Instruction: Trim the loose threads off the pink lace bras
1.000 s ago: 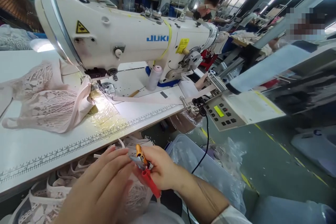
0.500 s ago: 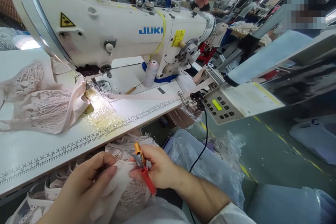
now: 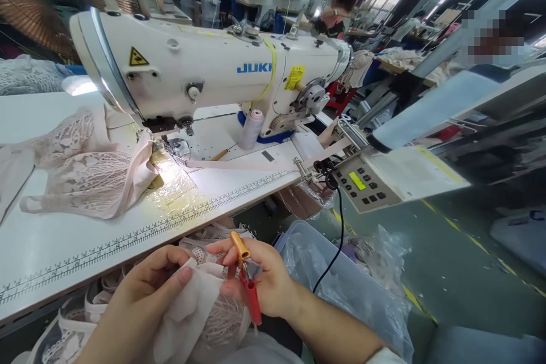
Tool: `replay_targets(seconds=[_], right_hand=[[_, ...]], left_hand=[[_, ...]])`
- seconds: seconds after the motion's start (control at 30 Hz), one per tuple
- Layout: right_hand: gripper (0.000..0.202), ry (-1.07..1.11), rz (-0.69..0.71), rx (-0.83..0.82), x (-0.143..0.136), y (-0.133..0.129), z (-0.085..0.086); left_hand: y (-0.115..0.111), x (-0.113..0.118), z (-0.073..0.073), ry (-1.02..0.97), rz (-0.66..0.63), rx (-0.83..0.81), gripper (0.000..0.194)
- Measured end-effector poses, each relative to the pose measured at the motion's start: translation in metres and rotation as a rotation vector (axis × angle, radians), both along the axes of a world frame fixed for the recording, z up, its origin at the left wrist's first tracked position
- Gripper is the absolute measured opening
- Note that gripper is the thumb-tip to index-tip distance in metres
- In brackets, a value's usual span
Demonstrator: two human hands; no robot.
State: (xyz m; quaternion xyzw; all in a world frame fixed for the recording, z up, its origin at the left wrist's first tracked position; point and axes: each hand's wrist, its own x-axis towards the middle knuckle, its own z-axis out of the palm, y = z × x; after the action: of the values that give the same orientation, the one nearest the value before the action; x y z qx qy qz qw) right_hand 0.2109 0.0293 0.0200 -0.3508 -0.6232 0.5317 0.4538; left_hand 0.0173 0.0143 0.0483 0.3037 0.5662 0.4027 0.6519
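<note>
Pinching pale fabric, left hand (image 3: 157, 284) closed, right hand (image 3: 264, 276) holding red-and-orange snips (image 3: 247, 278).

Sewing machine (image 3: 217, 71): smooth cream-painted casing, soft gloss, shiny metal rim at the head end. Tabletop (image 3: 46, 239): smooth white, slight sheen. Film patch (image 3: 173, 193): plastic-looking, crinkled, glossy. Lace garment (image 3: 89, 173): matt cloth, openwork, uneven texture, smoother band. Pale cloth (image 3: 185, 310): thin, matt, softly creased. Snips (image 3: 252, 298): orange and red handles, smooth, plastic-looking, slight shine; metal between them. Thread cone (image 3: 251, 131): matt, fibrous. Bin (image 3: 367, 318): translucent smooth plastic. Clear bag (image 3: 386, 256): wrinkled, glossy plastic. Floor (image 3: 452, 267): green, smooth, dull sheen.
</note>
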Motion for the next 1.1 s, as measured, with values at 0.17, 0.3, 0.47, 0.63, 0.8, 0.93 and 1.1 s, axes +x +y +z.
replay_targets(seconds=[0.17, 0.3, 0.47, 0.63, 0.8, 0.93, 1.1], right_hand=[[0.026, -0.028, 0.022, 0.160, -0.004, 0.002, 0.009], [0.019, -0.088, -0.037, 0.202, -0.010, 0.002, 0.007], [0.018, -0.183, -0.120, 0.155, -0.013, -0.003, 0.003], [0.022, -0.218, -0.129, 0.121, -0.010, -0.006, 0.005], [0.028, -0.168, -0.122, -0.047, -0.008, -0.008, 0.009], [0.040, -0.086, 0.062, -0.384, -0.004, -0.007, 0.012], [0.047, -0.180, 0.268, -0.395, 0.022, 0.006, 0.018]], left_hand=[[-0.002, 0.005, 0.010, -0.055, 0.011, -0.028, 0.035], [-0.004, 0.005, 0.009, -0.077, 0.022, -0.018, 0.032], [-0.007, 0.006, 0.007, -0.108, 0.033, -0.041, 0.032], [-0.009, 0.006, 0.008, -0.065, 0.036, -0.037, 0.033], [-0.007, 0.006, -0.001, -0.106, -0.023, -0.057, 0.032], [-0.006, 0.014, -0.006, -0.149, -0.010, -0.084, 0.032], [-0.005, 0.025, -0.002, -0.136, -0.110, -0.070, 0.027]])
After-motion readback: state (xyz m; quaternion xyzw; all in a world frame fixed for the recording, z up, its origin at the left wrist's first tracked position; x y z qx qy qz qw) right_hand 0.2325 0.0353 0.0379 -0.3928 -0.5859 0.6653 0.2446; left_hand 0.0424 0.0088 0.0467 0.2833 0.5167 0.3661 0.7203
